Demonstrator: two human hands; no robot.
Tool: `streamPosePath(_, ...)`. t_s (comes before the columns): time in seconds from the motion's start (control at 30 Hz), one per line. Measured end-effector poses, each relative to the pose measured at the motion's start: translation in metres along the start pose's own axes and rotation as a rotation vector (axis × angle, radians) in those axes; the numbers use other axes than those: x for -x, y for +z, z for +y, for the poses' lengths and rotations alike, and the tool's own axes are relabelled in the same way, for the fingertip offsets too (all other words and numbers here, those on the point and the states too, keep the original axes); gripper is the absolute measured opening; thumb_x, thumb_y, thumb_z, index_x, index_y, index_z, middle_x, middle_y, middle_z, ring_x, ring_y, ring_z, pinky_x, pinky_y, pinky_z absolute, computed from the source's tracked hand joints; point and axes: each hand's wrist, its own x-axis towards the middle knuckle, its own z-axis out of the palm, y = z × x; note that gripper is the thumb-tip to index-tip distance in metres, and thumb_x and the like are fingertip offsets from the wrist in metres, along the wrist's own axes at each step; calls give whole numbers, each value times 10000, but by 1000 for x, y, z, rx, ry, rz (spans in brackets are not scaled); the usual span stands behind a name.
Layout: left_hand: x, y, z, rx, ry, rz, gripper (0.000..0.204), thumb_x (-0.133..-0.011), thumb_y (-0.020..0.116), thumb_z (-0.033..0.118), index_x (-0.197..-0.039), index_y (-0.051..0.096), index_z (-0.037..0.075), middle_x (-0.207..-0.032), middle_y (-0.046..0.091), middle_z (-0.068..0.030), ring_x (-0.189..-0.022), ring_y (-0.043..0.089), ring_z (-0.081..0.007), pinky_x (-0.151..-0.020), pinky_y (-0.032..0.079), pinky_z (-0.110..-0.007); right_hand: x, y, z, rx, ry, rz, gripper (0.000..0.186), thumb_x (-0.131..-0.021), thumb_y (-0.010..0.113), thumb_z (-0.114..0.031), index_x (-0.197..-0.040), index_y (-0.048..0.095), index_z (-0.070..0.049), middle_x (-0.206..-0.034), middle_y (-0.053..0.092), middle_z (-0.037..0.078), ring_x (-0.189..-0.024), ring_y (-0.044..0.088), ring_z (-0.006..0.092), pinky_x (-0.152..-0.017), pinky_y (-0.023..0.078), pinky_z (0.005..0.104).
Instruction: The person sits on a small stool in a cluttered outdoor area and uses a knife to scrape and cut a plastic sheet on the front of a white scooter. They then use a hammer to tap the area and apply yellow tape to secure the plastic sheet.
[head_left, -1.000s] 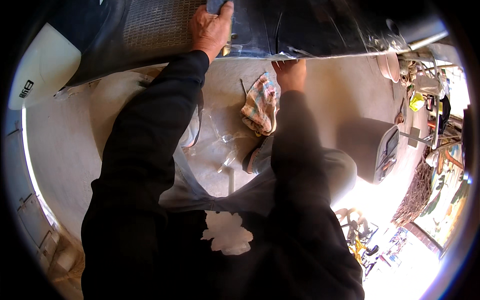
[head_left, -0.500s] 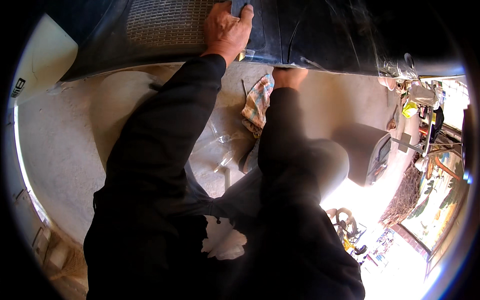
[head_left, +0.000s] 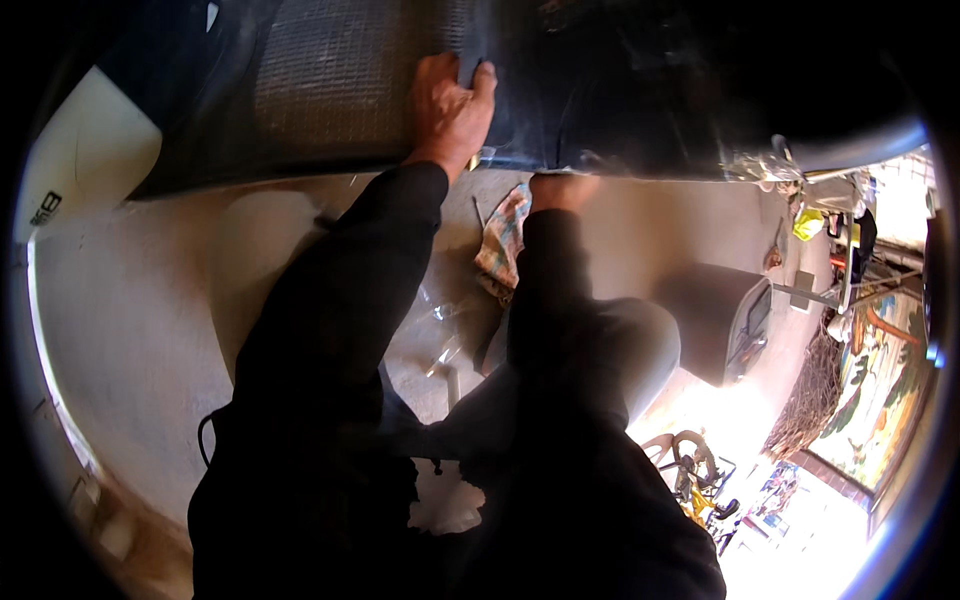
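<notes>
A large dark glossy panel (head_left: 640,110) with a woven-looking mesh section (head_left: 350,75) spans the top of the view. My left hand (head_left: 450,110) lies against it beside the mesh, thumb and fingers closed around a dark flat strip (head_left: 467,68) whose far end blurs into the panel. At the panel's lower edge, my right hand (head_left: 562,190) reaches up underneath; its fingers are hidden behind that edge. A crumpled patterned cloth (head_left: 505,240) lies on the floor just left of my right wrist.
A pale rounded panel (head_left: 95,150) borders the dark one at left. Right of my knee stands a grey box-like container (head_left: 712,320). Farther right are a bundle of dry twigs (head_left: 805,395), a colourful picture panel (head_left: 875,390) and a cycle-like thing with yellow parts (head_left: 695,480). Clear plastic (head_left: 440,310) lies between my legs.
The dark panel and both hands sit lower in the view, mostly from a head shift. Both hands keep nearly the same places on the panel.
</notes>
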Motion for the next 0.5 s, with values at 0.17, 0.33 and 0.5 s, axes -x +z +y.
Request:
streamPosePath(0.17, -1, 6, 2, 10, -65, 16, 219, -811, 587, 237, -813, 614, 20, -867, 589, -183, -857, 545, -358, -768, 454, -447, 2, -26, -18, 68, 57, -78, 389, -846, 467, -303, -1159, 531, -80, -1188, 549, 83, -1097, 521, 235, -965, 395, 358)
streamPosePath(0.33, -2, 0, 5, 13, -36, -5, 238, -822, 591, 241, -811, 598, 4, -856, 582, -193, -864, 556, -364, -768, 457, -440, 35, -26, -29, 363, -46, -250, 410, -826, 585, -224, -1181, 479, -49, -1133, 537, 69, -1078, 497, 205, -936, 381, 337)
streamPosePath(0.5, -3, 0, 7, -16, -43, -19, 218, -818, 596, 225, -814, 595, 7, -848, 579, -194, -837, 559, -373, -752, 455, -448, 45, -7, -21, 681, -229, -246, 732, -707, 790, -183, -1274, 366, 1, -1206, 463, 129, -1117, 451, 223, -960, 368, 330)
